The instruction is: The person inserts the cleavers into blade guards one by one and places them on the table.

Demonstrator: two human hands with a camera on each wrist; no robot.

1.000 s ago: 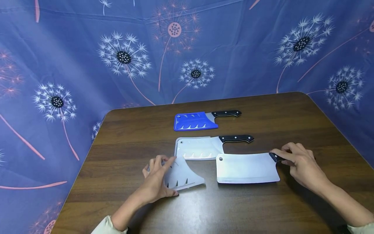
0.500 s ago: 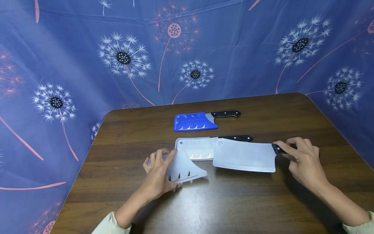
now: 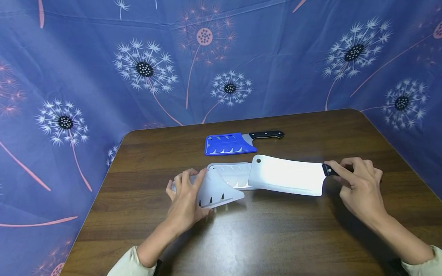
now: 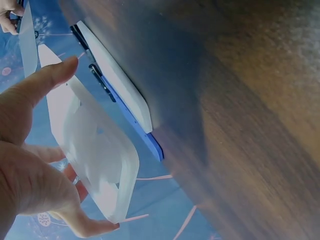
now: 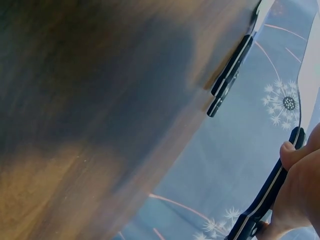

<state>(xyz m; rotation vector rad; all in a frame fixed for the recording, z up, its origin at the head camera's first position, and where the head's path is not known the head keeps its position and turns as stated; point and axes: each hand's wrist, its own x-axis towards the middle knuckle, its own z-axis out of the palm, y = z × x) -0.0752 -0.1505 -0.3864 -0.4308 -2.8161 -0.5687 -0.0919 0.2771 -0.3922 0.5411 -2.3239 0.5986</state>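
My left hand (image 3: 186,197) grips a translucent white cleaver sheath (image 3: 222,191) by its edges, its open end facing right. In the left wrist view the sheath (image 4: 100,145) is held between thumb and fingers, above the table. My right hand (image 3: 362,188) holds the black handle of a bare cleaver (image 3: 286,174), whose broad blade points left toward the sheath with a gap between them. The right wrist view shows the fingers round the handle (image 5: 265,195). Behind both lies a cleaver in a white sheath (image 3: 235,174), its handle hidden by the bare blade in the head view.
Farther back on the brown wooden table (image 3: 138,161) lies a smaller cleaver in a blue sheath (image 3: 230,145), its black handle (image 3: 266,134) to the right. A blue dandelion-print cloth (image 3: 276,57) hangs behind the table.
Both hands have lifted up and away from the near side with the sheath and cleaver. The blade has shifted slightly left, its tip tilting up, and now covers the white-sheathed cleaver's handle.
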